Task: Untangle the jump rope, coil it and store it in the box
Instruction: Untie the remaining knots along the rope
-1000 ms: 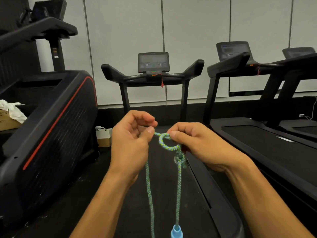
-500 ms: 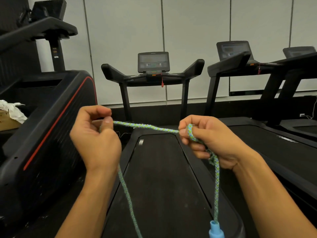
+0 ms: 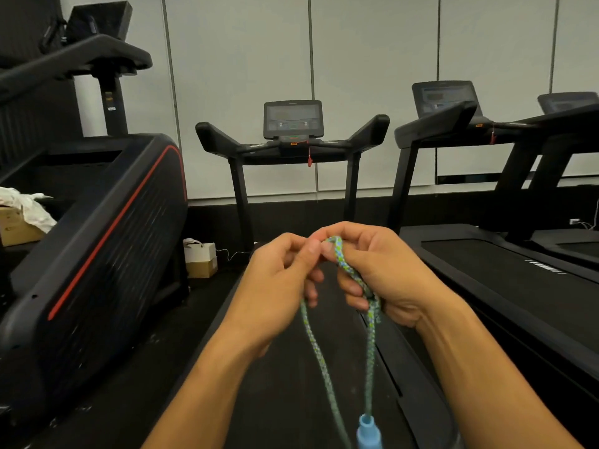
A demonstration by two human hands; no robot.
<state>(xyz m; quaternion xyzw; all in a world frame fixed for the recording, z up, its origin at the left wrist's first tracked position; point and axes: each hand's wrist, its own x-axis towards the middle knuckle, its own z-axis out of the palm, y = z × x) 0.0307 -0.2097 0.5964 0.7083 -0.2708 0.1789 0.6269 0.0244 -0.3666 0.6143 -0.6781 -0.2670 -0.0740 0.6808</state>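
Jump rope (image 3: 351, 277) held before the chest, both hands meeting at the top of a bight. Risk: the loose crossing just below the right hand (image 3: 385, 280) could draw into a tight knot if the two hanging strands are pulled apart rather than fed through; the weight of the blue handle (image 3: 369, 432) (hanging directly beneath the grip, at the frame's lower edge) would add to that tension; a slip of either pinch would likely drop the bight and let the strands cross again. Grip: left hand (image 3: 278, 286) curled, thumb and forefinger pinching the rope at the crest of the bight, one strand trailing down from under its fingers; right hand curled round the other strand, fingers closed on it from the crest down to the crossing; fingertips of the two hands touching or nearly so. Storage box not identifiable here; coiling, by this judgement, not yet begun.
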